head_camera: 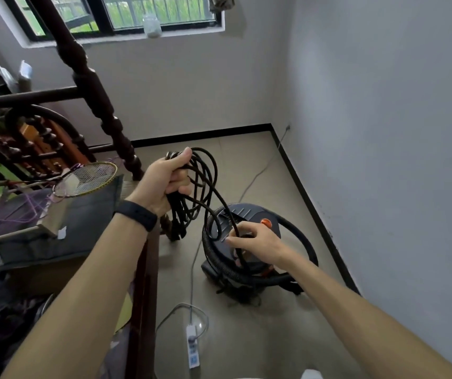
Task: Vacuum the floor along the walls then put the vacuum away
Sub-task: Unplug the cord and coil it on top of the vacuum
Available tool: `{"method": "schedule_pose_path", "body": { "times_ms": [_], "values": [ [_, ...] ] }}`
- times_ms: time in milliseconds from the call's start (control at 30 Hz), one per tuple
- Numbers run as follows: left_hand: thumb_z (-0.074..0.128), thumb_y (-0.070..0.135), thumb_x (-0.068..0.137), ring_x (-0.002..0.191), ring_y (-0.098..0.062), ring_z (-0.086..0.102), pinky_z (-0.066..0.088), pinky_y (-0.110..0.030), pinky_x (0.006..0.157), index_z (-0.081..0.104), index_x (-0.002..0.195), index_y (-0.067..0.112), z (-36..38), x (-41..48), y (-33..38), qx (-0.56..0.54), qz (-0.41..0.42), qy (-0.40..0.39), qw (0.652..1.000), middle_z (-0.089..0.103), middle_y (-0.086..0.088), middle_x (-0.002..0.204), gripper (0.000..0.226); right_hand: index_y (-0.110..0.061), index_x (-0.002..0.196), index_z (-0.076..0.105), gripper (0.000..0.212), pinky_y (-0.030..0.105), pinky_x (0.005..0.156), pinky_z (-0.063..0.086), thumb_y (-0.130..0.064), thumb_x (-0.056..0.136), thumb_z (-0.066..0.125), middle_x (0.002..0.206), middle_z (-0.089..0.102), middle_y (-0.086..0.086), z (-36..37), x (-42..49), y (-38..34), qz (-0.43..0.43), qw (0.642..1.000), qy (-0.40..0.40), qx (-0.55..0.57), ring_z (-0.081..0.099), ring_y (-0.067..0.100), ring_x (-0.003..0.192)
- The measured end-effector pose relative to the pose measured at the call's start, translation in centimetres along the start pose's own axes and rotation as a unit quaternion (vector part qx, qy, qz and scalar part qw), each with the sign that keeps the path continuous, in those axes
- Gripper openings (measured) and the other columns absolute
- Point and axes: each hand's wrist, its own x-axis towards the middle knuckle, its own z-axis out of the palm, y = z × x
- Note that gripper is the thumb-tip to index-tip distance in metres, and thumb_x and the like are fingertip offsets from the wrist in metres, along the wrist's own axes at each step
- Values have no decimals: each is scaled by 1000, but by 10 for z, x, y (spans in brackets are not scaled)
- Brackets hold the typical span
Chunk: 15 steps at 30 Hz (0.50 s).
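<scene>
"While the left hand is gripping a bundle of cord loops, what is looking likely to go wrong?" the first watcher is asking.

"Those loops are hanging unevenly below the fist, so they are probably going to tangle, or slip out if the grip is loosening. One free strand is also running down across the hose, which is lying looped round the vacuum. It may be snagging there once it is being drawn up, and that could tip the vacuum over."

"And where is the cord sitting against the fingers?"

"The left fingers are curling tightly round the top of the bundle, with the thumb pressing on the outside. The right hand is hovering just over the vacuum's lid, its fingers loosely curled round the single strand."

"Where is the vacuum standing?"

"It is standing on the floor, near the wall on the right, with a power strip lying closer to the person."
</scene>
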Motion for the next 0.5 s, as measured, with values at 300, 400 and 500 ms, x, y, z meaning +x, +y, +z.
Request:
{"method": "schedule_pose_path", "body": {
  "times_ms": [300, 400, 500],
  "values": [
    [55, 29, 100, 37, -5, 20, 27, -16, 43, 45, 71, 23, -8, 12, -13, -98, 15, 106, 989, 24, 12, 50, 31, -18, 128, 67, 46, 41, 75, 62, -19, 84, 79, 114, 68, 14, -50, -43, 19, 134, 906, -262, 303, 59, 11, 56],
    [53, 29, 101, 35, -6, 22, 30, -16, 42, 45, 71, 24, -11, 22, -6, -106, 29, 131, 985, 27, 11, 46, 31, -9, 141, 60, 59, 24, 62, 50, -28, 88, 77, 82, 63, 2, -59, -52, 34, 145, 915, -222, 304, 40, 2, 44],
    [53, 29, 101, 35, -6, 22, 35, -17, 40, 45, 72, 25, -18, 31, -7, -72, 40, 184, 979, 27, 12, 44, 30, -9, 84, 71, 30, 30, 66, 40, -37, 95, 70, 62, 52, -3, -71, -58, 49, 100, 992, -33, 74, 49, 11, 55]
  ]
}}
